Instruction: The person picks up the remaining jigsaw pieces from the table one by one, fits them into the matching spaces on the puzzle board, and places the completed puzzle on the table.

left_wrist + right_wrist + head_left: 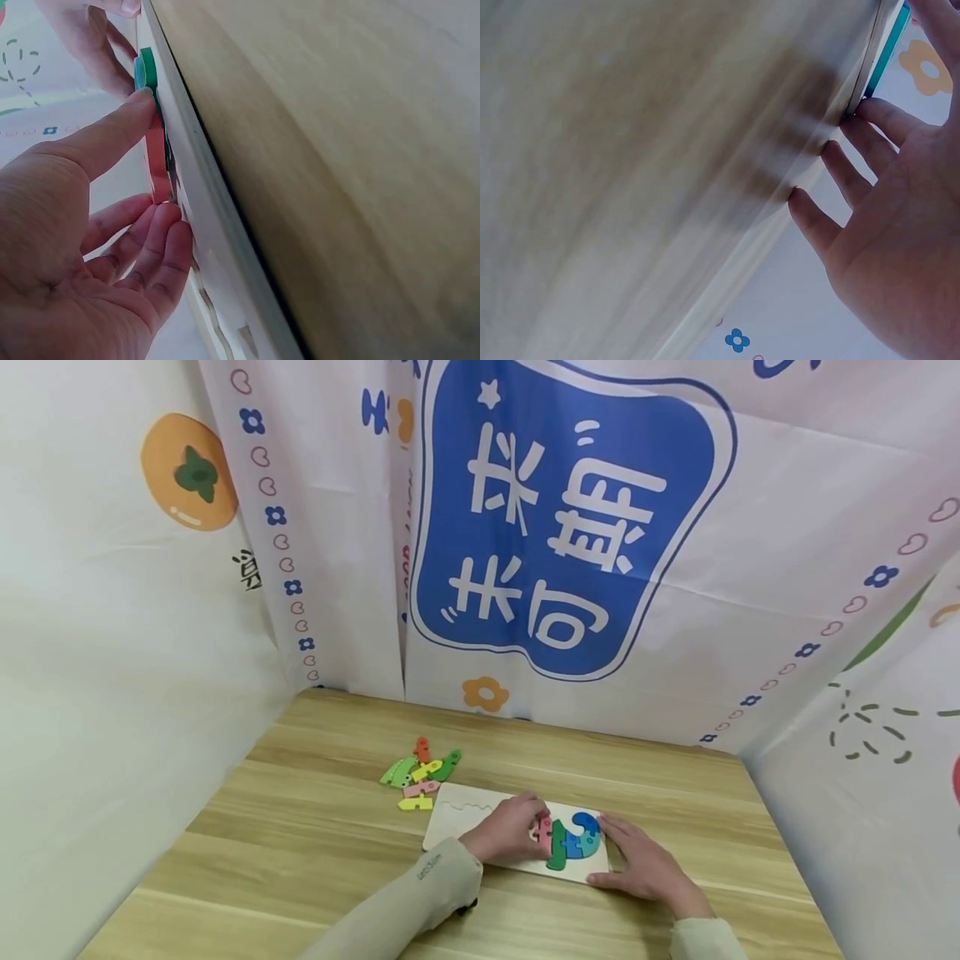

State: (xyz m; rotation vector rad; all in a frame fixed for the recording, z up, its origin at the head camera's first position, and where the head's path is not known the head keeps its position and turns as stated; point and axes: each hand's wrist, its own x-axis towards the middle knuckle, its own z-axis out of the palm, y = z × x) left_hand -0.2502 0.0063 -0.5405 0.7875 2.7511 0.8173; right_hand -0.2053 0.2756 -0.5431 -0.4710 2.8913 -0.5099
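Note:
A pale wooden puzzle board [472, 804] lies on the table with coloured pieces at its right end. My left hand [510, 828] pinches a pink puzzle piece [545, 832] between thumb and fingers, right against the green piece [557, 845]. In the left wrist view that pink piece [156, 161] stands close over the board's face. Blue pieces [583, 837] curve away to the right of the green one. At the board's right end, my right hand [648, 864] spreads around the edge, thumb by the near corner and fingers by the far one. Its fingertips [801, 196] touch the tabletop in the right wrist view.
Loose puzzle pieces in red, yellow, pink and green lie in a pile beyond the board's left end, among them a light green head piece [400, 772]. The wood-grain table [300, 827] is bordered by printed white cloth [345, 610] at the back and sides.

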